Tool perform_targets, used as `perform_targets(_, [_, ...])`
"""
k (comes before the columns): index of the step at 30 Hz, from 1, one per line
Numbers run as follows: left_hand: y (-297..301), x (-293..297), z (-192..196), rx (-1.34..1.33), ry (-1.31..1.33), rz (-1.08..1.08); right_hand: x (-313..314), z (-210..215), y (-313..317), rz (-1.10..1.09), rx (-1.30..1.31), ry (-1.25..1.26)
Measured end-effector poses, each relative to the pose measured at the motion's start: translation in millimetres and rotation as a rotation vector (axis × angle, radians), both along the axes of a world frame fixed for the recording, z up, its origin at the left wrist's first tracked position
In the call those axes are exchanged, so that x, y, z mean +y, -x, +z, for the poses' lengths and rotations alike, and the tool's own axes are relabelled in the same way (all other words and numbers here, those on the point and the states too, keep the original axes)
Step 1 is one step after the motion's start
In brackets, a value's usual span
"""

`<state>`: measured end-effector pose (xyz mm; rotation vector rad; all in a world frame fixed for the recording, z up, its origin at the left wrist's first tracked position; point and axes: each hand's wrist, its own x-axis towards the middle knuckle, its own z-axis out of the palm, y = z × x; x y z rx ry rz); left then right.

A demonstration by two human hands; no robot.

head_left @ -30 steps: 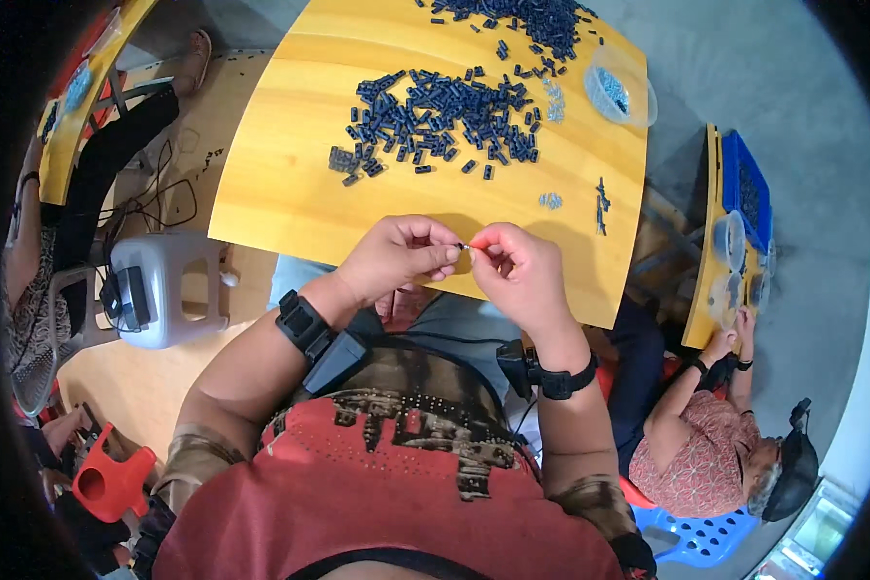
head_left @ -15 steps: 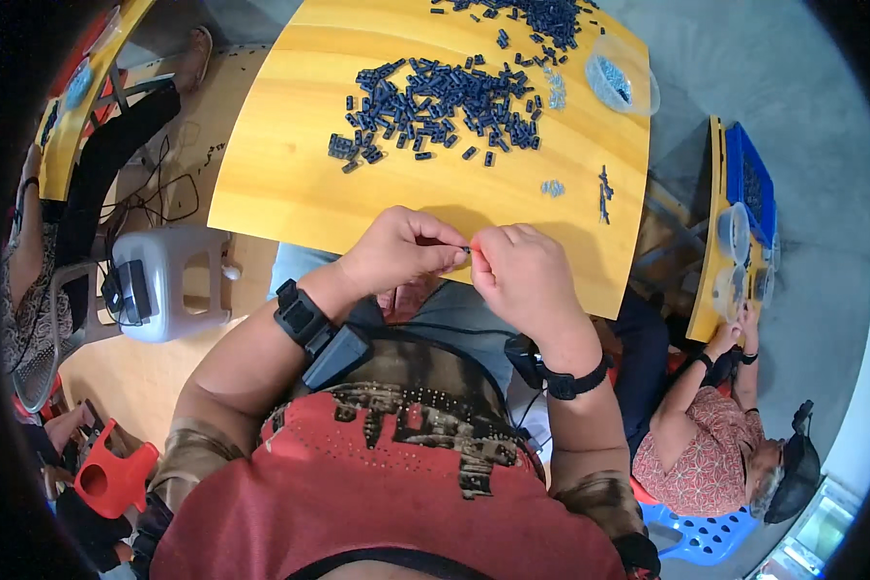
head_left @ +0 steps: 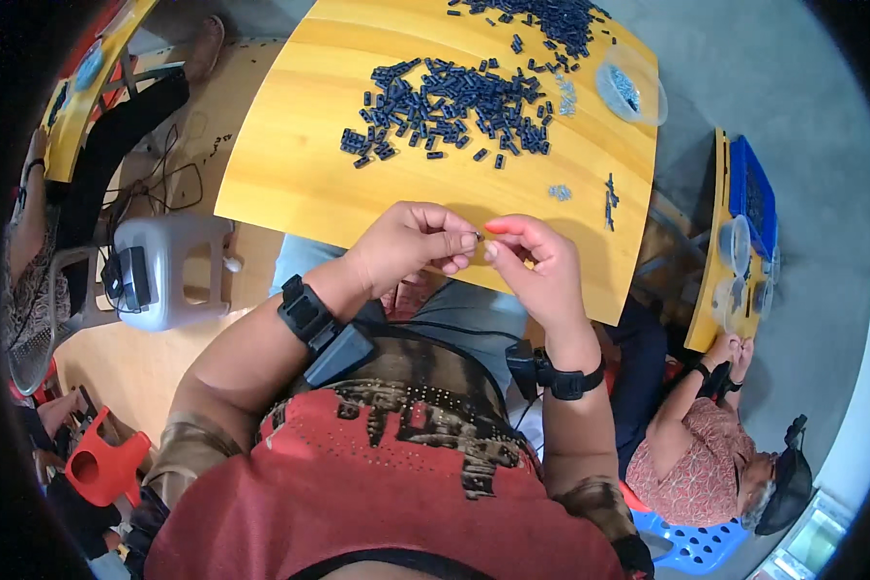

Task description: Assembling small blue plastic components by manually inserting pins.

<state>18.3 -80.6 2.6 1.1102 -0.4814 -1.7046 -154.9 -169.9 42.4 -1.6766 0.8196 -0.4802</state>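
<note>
Over the near edge of the yellow table, my left hand (head_left: 411, 249) pinches a small dark piece (head_left: 478, 236) between thumb and fingertips. Most of that piece is covered by the fingers. Just to its right is my right hand (head_left: 543, 266), thumb and forefinger parted, with nothing visible between them. Beyond the hands lies a wide heap of small black plastic blocks (head_left: 454, 106). A small cluster of pale clear bits (head_left: 559, 192) rests on the table to the right, beside a short row of thin dark pieces (head_left: 611, 203).
A second black heap (head_left: 556, 24) lies at the far side of the yellow table (head_left: 290, 145). Near it stands a clear tub (head_left: 621, 89) with blue bits. A grey stool (head_left: 169, 275) is at left. At right, a co-worker (head_left: 696, 454) sits at another table with a blue tray (head_left: 752, 193).
My right thumb and forefinger have parted and come off the small piece, which stays in my left fingertips. The whole view has shifted slightly.
</note>
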Motion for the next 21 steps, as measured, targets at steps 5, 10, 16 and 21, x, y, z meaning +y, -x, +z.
perform_targets(5, [0, 2, -4, 0.126, 0.042, 0.047, 5, -5, 4, -0.064, -0.025, 0.239])
perform_targets(10, [2, 2, -3, 0.184, 0.024, 0.048, 11, 1, -4, -0.045, -0.005, 0.42])
perform_targets(16, [1, 2, -3, 0.19, 0.02, 0.066, 18, 3, -11, 0.037, 0.113, 0.712])
perform_targets(21, [3, 3, -7, 0.175, 0.051, 0.075, 22, 2, -16, 0.015, 0.114, 0.664])
